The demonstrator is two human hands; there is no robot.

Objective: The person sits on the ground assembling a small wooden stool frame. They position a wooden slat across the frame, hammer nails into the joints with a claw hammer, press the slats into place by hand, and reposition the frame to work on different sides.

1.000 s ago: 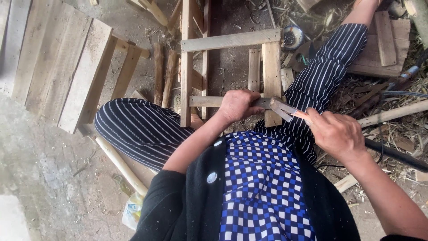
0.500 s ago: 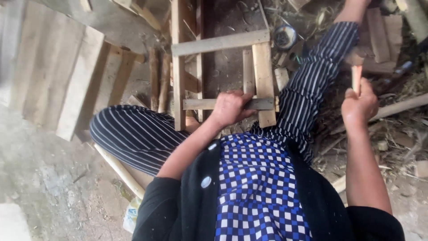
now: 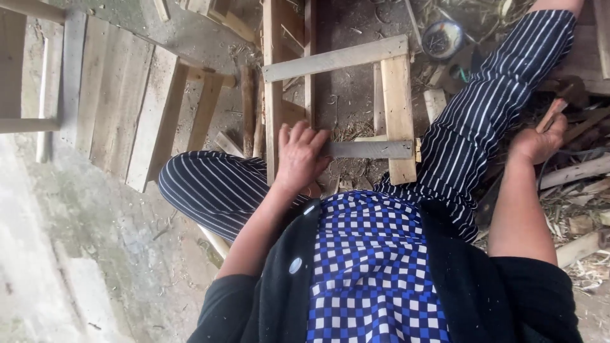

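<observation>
1. Wooden frame (image 3: 397,108) of rough, pale slats lies on the dirt between the striped legs.
2. Left hand (image 3: 300,159) now lies flat, fingers spread, on its grey crossbar (image 3: 372,149) — earlier it gripped.
3. Right hand (image 3: 537,143) has dropped from its raised position, pinching a wooden stick (image 3: 551,114) among scraps.

Rough outdoor woodwork yard, plank stacks (image 3: 108,95), offcuts (image 3: 575,171) & shavings on dirt floor (image 3: 95,241)
</observation>
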